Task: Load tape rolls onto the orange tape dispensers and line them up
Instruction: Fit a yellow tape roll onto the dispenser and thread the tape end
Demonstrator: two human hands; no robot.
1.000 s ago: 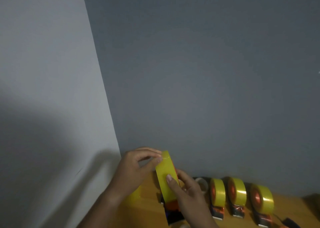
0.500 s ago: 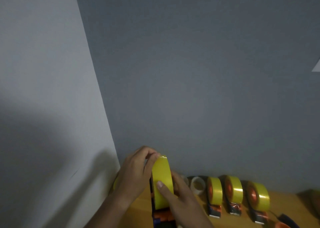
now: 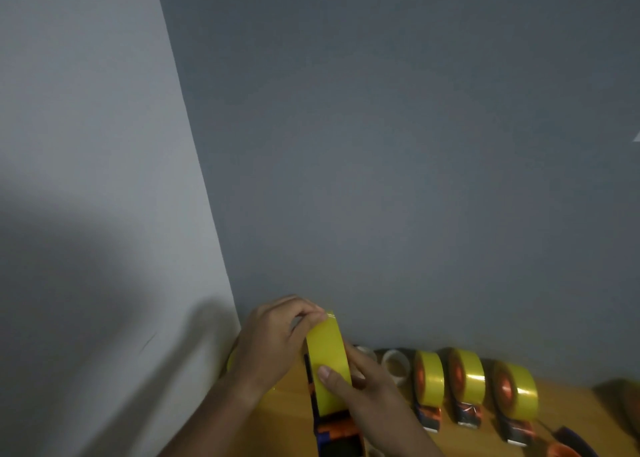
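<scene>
The yellow tape roll [image 3: 328,363] stood on edge over the orange dispenser [image 3: 334,429], at the near left of the wooden table [image 3: 568,418], close to the corner where the two walls met. It looked to me like a light, stiff thing: a hard wound ring with a slick glossy face, the sort that slides under a thumb if pressed only on its band. My guess was that the safest hold was across its flat sides, or through the core, with the dispenser steadied from below.

The left hand [image 3: 273,342] had its fingers curled over the top of the roll, pinching at the upper edge, where a loose tape end may have been, though I could not make that out. The right hand [image 3: 360,384] was wrapped round from the right side, thumb laid flat on the yellow band, fingers behind it and partly hidden. Both were closed firmly on the roll, neither let go.

Further right, three loaded dispensers [image 3: 465,390] stood side by side in a row near the wall, with a pale, nearly spent roll [image 3: 394,364] between them and the hands.
</scene>
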